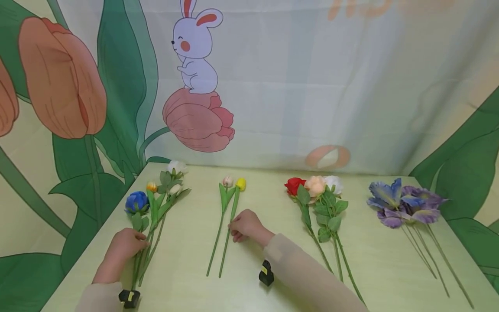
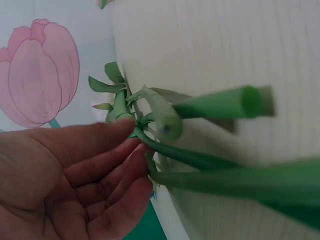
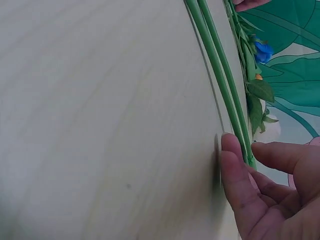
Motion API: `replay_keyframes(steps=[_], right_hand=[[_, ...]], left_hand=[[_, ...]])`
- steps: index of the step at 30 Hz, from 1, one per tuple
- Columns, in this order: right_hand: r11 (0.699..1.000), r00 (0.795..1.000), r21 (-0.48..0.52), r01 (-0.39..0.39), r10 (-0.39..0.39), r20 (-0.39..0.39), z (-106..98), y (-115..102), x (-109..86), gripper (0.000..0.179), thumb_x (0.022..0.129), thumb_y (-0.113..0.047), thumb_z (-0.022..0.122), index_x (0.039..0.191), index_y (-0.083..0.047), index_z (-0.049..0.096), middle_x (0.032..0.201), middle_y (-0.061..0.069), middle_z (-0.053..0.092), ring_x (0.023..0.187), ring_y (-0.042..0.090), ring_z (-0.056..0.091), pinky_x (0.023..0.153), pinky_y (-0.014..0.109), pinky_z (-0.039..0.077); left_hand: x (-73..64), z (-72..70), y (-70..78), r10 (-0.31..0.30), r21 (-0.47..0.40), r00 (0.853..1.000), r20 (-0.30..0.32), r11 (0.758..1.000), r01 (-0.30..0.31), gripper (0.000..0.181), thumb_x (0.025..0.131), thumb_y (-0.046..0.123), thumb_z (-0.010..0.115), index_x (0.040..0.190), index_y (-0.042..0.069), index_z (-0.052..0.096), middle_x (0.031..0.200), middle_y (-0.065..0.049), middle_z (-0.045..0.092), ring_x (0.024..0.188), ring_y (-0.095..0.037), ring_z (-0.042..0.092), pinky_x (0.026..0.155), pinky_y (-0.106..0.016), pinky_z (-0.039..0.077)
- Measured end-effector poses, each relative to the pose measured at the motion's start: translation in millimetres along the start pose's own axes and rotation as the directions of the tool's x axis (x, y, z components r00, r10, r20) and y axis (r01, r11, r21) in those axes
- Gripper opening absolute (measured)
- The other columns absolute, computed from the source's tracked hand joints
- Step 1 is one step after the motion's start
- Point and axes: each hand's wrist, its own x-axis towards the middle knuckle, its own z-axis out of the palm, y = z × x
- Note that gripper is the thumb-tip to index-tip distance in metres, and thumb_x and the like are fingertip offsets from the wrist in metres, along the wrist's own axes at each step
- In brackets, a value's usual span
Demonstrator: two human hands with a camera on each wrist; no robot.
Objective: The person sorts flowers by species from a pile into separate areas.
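Head view forward-down, wrist views close (sharing left flowers (image 1: pixel 155 211))

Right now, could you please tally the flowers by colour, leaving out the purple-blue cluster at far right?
White flowers: 3
Blue flower: 1
Orange flower: 1
Pink flower: 1
Yellow flower: 1
Red flower: 1
Peach flower: 1
Total: 9

Free lane between roses (image 1: pixel 315 186), purple flowers (image 1: pixel 425 215); right sleeve (image 1: pixel 308 273) crosses gap, roses to yellow tulip (image 1: pixel 241 184).
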Motion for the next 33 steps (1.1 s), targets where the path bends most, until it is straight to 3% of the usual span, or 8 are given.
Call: replay_keyframes(steps=[4,7,13,18,20,23,28,33], right_hand=[[1.000,1.000,-0.022,-0.011,0.011,0.011,-3,-2,-1.6,0.016,0.096,-0.008,0.067,0.094,0.006,0.075,0.067,0.006,0.068,0.051,0.009,0.062,0.055,0.023,0.058],[1.000,1.000,-0.023,-0.008,0.009,0.027,-5,-2,-2.8,0.018,0.097,-0.009,0.066,0.097,0.007,0.075,0.072,0.010,0.072,0.052,0.009,0.063,0.057,0.024,0.060],[0.999,0.998,-0.022,0.032,-0.030,0.062,-19,4,-11.4,0.021,0.098,-0.009,0.065,0.108,0.007,0.074,0.086,0.015,0.076,0.059,0.010,0.067,0.064,0.029,0.063],[0.997,0.993,0.000,0.076,-0.076,0.086,-42,5,-29.0,0.026,0.100,-0.013,0.065,0.116,0.006,0.072,0.092,0.016,0.076,0.066,0.010,0.069,0.069,0.030,0.064],[0.994,0.989,0.015,0.107,-0.108,0.098,-54,5,-37.7,0.029,0.100,-0.014,0.064,0.120,0.007,0.070,0.095,0.020,0.075,0.068,0.010,0.070,0.071,0.031,0.064],[0.986,0.980,0.042,0.164,-0.168,0.108,-70,6,-51.8,0.034,0.102,-0.016,0.062,0.125,0.009,0.067,0.102,0.027,0.073,0.071,0.010,0.071,0.073,0.032,0.064],[0.969,0.969,0.108,0.222,-0.231,0.084,-85,9,-75.7,0.034,0.102,-0.015,0.061,0.126,0.009,0.065,0.106,0.031,0.070,0.075,0.010,0.072,0.076,0.033,0.064],[0.952,0.961,0.163,0.258,-0.271,0.060,-77,11,-89.8,0.030,0.101,-0.012,0.062,0.123,0.008,0.065,0.102,0.022,0.072,0.080,0.011,0.071,0.078,0.032,0.064]], left_hand=[[0.7,2.0,0.5,-0.035,0.016,0.999,-0.024,0.999,0.035,0.023,0.087,0.004,0.068,0.098,-0.015,0.071,0.086,-0.023,0.071,0.074,-0.027,0.065,0.065,-0.040,0.055],[1.1,1.4,1.7,-0.051,0.034,0.998,-0.046,0.998,0.052,0.014,0.084,0.003,0.065,0.079,-0.009,0.069,0.075,-0.016,0.066,0.069,-0.025,0.059,0.059,-0.035,0.049],[2.0,-2.8,4.9,-0.047,0.023,0.995,-0.086,0.999,0.049,0.028,0.085,0.005,0.059,0.059,0.010,0.052,0.062,-0.001,0.047,0.063,-0.019,0.045,0.055,-0.028,0.037],[-0.1,-12.0,6.4,-0.015,0.028,0.993,-0.114,0.999,0.019,0.022,0.089,0.007,0.061,0.070,-0.003,0.067,0.065,-0.008,0.059,0.064,-0.021,0.051,0.056,-0.029,0.039],[-1.6,-15.5,9.5,-0.002,0.019,0.993,-0.119,1.000,0.004,0.020,0.091,0.007,0.062,0.086,-0.009,0.073,0.073,-0.013,0.068,0.067,-0.021,0.059,0.058,-0.030,0.044],[-4.0,-17.7,18.7,0.003,-0.033,0.992,-0.124,0.999,-0.007,0.023,0.095,0.008,0.062,0.098,-0.013,0.071,0.076,-0.016,0.071,0.068,-0.020,0.064,0.059,-0.030,0.047],[-10.5,-11.9,46.8,0.030,-0.183,0.989,-0.147,0.982,-0.057,0.026,0.098,0.009,0.062,0.109,-0.014,0.069,0.087,-0.022,0.074,0.072,-0.020,0.070,0.062,-0.030,0.055],[-18.1,7.1,84.4,0.069,-0.357,0.984,-0.165,0.926,-0.125,0.027,0.097,0.010,0.066,0.114,-0.011,0.070,0.097,-0.025,0.076,0.076,-0.023,0.074,0.069,-0.034,0.062]])
